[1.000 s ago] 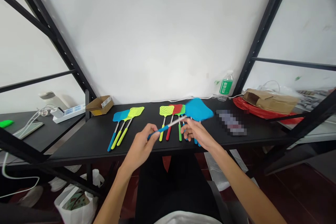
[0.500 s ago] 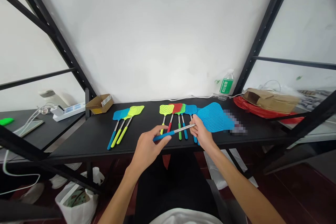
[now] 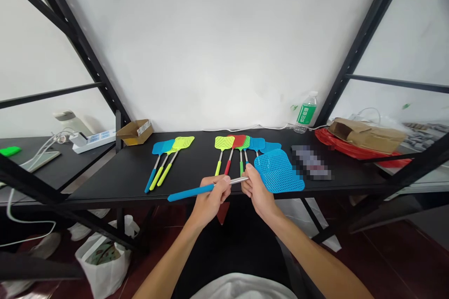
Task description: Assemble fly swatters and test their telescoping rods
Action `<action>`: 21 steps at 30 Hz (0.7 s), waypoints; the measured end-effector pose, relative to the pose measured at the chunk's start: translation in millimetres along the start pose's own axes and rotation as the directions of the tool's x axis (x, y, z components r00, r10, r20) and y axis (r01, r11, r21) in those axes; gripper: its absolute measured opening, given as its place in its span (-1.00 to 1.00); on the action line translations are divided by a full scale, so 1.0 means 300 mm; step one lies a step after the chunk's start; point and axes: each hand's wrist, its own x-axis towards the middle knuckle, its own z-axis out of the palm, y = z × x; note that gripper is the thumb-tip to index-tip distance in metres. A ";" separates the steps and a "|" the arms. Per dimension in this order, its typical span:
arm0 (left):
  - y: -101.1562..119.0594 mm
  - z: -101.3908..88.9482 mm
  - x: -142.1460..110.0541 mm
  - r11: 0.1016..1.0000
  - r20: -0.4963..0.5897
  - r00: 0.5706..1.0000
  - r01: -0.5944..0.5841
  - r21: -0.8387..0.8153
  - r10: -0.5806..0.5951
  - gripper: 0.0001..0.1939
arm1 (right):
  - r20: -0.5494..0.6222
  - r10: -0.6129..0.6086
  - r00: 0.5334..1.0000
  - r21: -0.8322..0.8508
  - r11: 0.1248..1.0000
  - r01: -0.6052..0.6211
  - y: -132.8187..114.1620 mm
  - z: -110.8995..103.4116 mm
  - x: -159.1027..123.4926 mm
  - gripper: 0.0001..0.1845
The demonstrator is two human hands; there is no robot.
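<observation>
A blue fly swatter is held across in front of me over the table's near edge, its perforated head to the right and blue grip to the left. My left hand pinches its metal rod close to the grip. Fingers of my right hand are closed round the rod beside the head. Behind my hands lies a row of fly swatters: a yellow one, a red one, a partly covered green one and blue ones. Their lower handles are partly hidden.
Left on the black table lie a blue swatter and yellow swatters. An open cardboard box stands behind them. A water bottle, a blurred item and a red bag are on the right. Black shelf posts flank the table.
The blue swatter has come lower and nearer to me, with its head turned downward. My left hand has shifted from the grip to the metal rod, closer to my right hand.
</observation>
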 end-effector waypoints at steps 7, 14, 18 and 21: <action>0.000 -0.058 0.016 0.994 -0.069 0.995 0.063 -0.094 -0.069 -0.45 | -0.036 -0.045 0.998 -0.006 0.999 0.045 -0.034 -0.061 0.052 -0.36; 0.034 -0.180 0.038 0.994 -0.109 0.992 -0.066 -0.088 0.056 -0.53 | -0.079 -0.094 0.992 0.045 0.994 0.098 -0.114 -0.145 0.116 -0.38; 0.029 -0.253 0.042 0.990 -0.112 0.991 -0.082 -0.116 0.069 -0.59 | -0.112 -0.125 0.986 0.042 0.991 0.130 -0.150 -0.184 0.141 -0.39; 0.015 -0.287 0.046 0.985 -0.121 0.990 -0.095 -0.141 0.078 -0.61 | -0.104 -0.135 0.985 0.030 0.990 0.138 -0.159 -0.205 0.152 -0.39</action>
